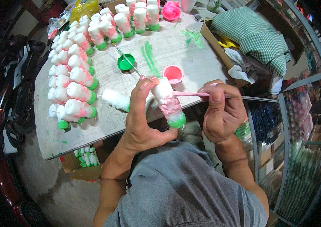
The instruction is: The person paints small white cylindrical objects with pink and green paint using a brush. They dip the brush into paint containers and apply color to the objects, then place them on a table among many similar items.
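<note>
My left hand [141,121] grips a white candle [164,102] between fingers and thumb; it has pink raised decoration and a green end with a short wick. My right hand [223,109] holds a thin brush [255,99], its pink-coated tip at the candle's side, just above the decoration. On the table [92,140] behind them are a small cup of pink paint [173,72] and a green dish of paint [126,62] with a brush lying across it. Another white candle [113,98] lies on its side, partly hidden by my left hand.
Rows of painted candles [79,77] cover the table's left and back. A pink bundle [171,10] is at the back. A cardboard box [215,41] holds green checked cloth [251,36]. Shelves [296,162] stand right; another box of candles [79,166] is below the table.
</note>
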The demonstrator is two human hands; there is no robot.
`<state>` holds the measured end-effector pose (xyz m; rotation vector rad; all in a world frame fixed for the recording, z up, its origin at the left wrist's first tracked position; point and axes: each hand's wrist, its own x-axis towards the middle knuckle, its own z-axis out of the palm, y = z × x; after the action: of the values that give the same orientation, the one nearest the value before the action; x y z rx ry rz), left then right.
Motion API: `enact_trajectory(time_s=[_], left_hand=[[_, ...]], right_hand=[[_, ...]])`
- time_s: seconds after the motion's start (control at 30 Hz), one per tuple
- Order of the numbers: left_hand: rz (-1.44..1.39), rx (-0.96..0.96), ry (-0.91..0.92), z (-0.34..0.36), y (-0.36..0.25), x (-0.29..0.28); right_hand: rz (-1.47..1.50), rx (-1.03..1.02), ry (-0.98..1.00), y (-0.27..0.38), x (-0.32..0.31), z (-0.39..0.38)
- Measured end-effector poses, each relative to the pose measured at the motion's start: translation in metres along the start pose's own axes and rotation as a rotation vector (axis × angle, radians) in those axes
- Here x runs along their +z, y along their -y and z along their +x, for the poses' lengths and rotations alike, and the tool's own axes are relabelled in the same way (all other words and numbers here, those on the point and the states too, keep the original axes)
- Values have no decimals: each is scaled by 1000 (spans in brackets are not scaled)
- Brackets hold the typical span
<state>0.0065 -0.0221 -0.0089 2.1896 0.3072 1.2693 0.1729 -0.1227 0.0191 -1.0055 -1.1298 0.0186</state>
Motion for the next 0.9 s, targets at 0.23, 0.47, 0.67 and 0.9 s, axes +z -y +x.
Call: enact_trajectory(time_s=[0.23, 0.47, 0.67, 0.9], left_hand=[[-75, 15, 56, 1, -3, -5], [-75, 5, 74, 0, -5, -7], [-70, 17, 71, 4, -6, -10], [-88, 30, 120, 6, -6, -9]], right_hand=[[-24, -98, 218, 2, -5, 11], [-149, -277, 315, 5, -8, 14], [-294, -301, 570, 21, -22, 9], [-141, -216, 263, 5, -11, 10]])
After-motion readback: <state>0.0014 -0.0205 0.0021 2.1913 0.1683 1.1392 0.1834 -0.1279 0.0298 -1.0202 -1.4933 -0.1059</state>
